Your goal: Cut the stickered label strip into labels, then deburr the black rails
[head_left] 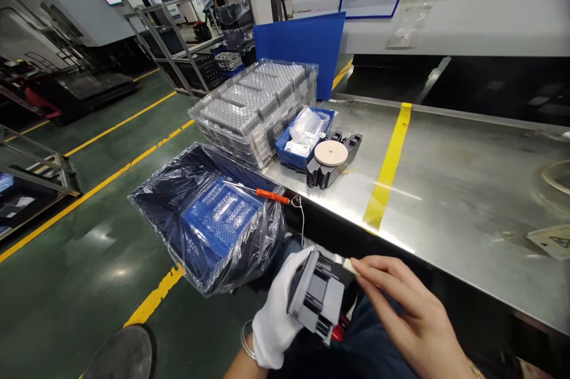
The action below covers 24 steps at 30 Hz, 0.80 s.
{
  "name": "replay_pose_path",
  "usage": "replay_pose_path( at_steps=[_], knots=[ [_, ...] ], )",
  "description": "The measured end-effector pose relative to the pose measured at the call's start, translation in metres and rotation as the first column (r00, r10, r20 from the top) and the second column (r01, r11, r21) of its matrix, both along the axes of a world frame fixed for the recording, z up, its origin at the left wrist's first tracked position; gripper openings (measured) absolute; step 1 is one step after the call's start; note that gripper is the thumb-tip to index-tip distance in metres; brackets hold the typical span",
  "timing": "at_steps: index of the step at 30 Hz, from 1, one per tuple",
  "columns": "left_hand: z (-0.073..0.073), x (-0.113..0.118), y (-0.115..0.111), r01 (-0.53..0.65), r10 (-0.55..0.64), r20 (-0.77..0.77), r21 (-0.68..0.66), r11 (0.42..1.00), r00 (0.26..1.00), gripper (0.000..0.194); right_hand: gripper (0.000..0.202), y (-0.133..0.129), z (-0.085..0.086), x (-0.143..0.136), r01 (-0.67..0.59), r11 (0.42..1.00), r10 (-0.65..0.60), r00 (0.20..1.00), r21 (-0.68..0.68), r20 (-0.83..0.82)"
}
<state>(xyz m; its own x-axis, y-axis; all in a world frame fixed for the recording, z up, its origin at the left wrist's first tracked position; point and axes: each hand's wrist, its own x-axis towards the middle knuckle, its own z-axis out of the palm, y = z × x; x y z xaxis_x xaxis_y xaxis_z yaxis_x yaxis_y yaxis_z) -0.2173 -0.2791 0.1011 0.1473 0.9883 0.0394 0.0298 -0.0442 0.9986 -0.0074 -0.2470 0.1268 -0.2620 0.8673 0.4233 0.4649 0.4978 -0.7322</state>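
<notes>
While gloved left hand (276,313) clasps grey part (318,296), bare right hand (412,310) pinches pale strip (350,266); orange-handled screwdriver (272,195) beyond.

The left hand (281,303) wears a white glove (269,337), its cuff ending at the wrist. A thin silver-coloured bangle (246,340) sits just below the cuff. The right hand (412,313) is bare; a gold-toned bracelet (475,368) shows partly at its wrist. A dark blue garment (369,331) covers the lap.

One gloved hand (276,312), one bare hand (407,310), one held gray part (333,300), one orange screwdriver (272,195), one tan disc (329,156)
</notes>
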Motion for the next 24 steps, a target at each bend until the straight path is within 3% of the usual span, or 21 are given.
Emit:
replay_pose_path(
  at_steps=[5,10,12,14,17,19,24],
  knots=[
    [0.011,0.001,0.01,0.077,-0.002,-0.285,0.251,0.965,0.959,0.066,0.026,-0.003,0.007,0.002,0.033,0.999,-0.033,0.998,0.002,0.055],
    [0.012,-0.002,0.006,0.098,0.017,-0.387,0.276,0.956,0.922,0.068,0.025,-0.002,0.004,0.011,0.046,0.999,-0.044,0.997,-0.024,0.056],
    [0.015,-0.003,0.007,0.125,-0.029,-0.354,0.252,0.96,0.935,0.061,0.022,-0.001,0.002,0.015,0.096,0.985,-0.096,0.995,-0.14,0.003],
    [0.019,-0.003,0.008,0.174,-0.107,-0.289,0.216,0.961,0.951,0.056,0.021,0.0,0.002,0.017,0.056,0.916,-0.099,0.991,-0.398,-0.089],
    [0.028,-0.003,0.011,0.259,-0.227,-0.204,0.149,0.954,0.952,0.052,0.039,0.002,0.004,0.013,-0.124,0.705,-0.056,0.972,-0.698,-0.229],
    [0.036,-0.001,0.014,0.307,-0.285,-0.191,0.094,0.947,0.939,0.043,0.047,0.003,0.004,0.008,-0.218,0.63,-0.027,0.953,-0.745,-0.302],
    [0.049,0.002,0.017,0.343,-0.332,-0.2,0.021,0.939,0.922,0.035,0.049,0.004,0.0,-0.001,-0.382,0.534,0.052,0.905,-0.754,-0.422]
  ],
)
